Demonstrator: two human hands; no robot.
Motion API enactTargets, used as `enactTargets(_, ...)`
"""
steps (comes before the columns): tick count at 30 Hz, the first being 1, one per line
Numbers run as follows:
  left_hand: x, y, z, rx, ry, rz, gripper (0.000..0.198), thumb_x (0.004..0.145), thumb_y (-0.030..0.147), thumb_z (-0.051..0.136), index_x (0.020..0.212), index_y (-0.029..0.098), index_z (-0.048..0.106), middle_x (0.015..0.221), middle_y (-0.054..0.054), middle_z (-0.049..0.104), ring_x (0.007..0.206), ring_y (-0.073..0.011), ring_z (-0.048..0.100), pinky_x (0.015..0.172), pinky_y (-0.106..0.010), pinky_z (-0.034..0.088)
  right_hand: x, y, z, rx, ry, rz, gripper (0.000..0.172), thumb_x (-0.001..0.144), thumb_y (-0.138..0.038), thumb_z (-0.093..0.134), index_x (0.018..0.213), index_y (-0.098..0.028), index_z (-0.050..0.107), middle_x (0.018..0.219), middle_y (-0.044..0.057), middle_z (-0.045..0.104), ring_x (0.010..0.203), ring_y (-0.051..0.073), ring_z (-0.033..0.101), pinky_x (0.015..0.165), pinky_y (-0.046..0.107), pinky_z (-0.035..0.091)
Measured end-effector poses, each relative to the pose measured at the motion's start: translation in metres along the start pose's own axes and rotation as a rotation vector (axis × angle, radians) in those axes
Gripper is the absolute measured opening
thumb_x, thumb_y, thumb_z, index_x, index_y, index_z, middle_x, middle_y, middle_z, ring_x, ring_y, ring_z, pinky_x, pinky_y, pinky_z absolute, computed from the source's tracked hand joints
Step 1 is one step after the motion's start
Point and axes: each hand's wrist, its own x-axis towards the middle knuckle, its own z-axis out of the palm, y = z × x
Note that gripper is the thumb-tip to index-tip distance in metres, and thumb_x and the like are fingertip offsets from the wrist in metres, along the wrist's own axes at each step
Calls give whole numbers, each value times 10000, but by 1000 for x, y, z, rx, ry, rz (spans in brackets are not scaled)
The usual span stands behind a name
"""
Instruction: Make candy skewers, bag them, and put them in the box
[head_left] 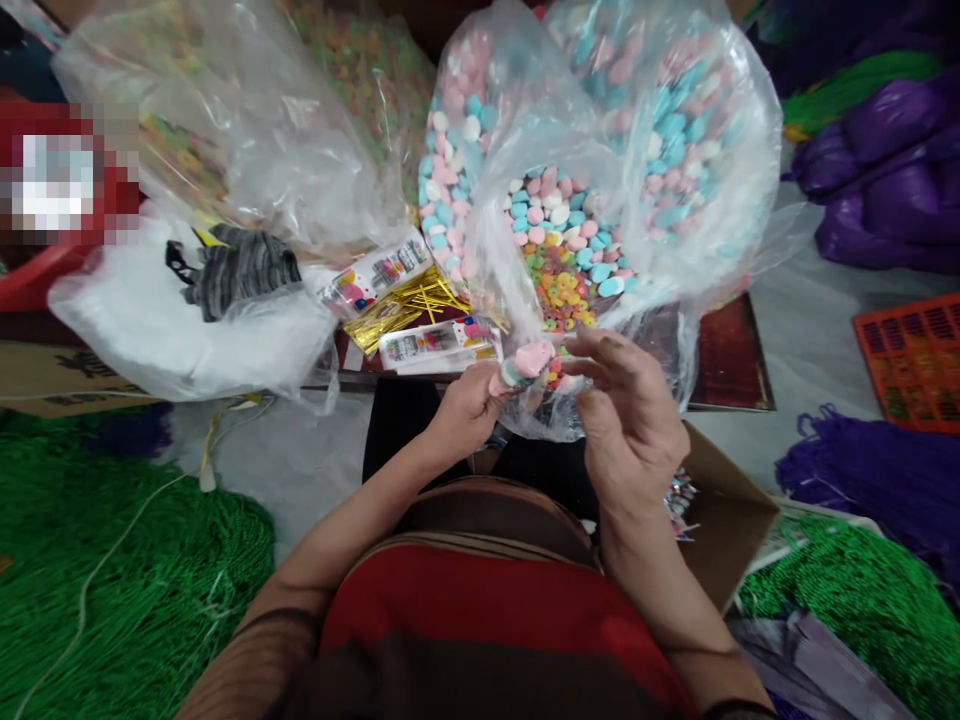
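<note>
My left hand [469, 412] is wrapped round a small clear packet [531, 360] of pink, white and blue candies. Just right of the packet, my right hand [634, 415] has its thumb and fingers apart, with nothing seen between them. Beyond both hands lies an opened plastic bag of pink, blue and white candies [559, 208] with small ring-shaped gummies [559, 285] in front. Left of it, gold twist ties [409, 305] lie between two printed packs, one nearer [435, 343] and one farther [386, 275].
Large bags of gummies [255, 120] stand at the back left. A white plastic bag [172, 340] bears a grey striped bundle [244, 270]. An open cardboard box [727, 510] is by my right forearm. Green strands [112, 560] and an orange crate [911, 360] lie at the sides.
</note>
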Motion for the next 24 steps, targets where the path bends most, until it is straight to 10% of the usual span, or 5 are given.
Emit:
enactTargets(17, -1, 17, 1, -20, -190, -132, 657, 958, 737, 333, 804, 187, 659, 778, -64, 683, 743, -180, 602, 739, -308, 484, 6, 13, 8, -104, 0, -150, 170, 984, -327, 598, 1108, -277, 703, 1178, 79, 736, 1158, 250, 692, 1045, 495, 543)
enactTargets(24, -6, 37, 11, -859, -746, -459, 583, 792, 768, 641, 720, 189, 617, 448, 77, 390, 456, -107, 458, 678, -331, 554, 14, 7, -3, 388, -321, 197, 715, 893, -746, 530, 1463, -317, 493, 1162, 119, 755, 970, 257, 756, 794, 436, 621)
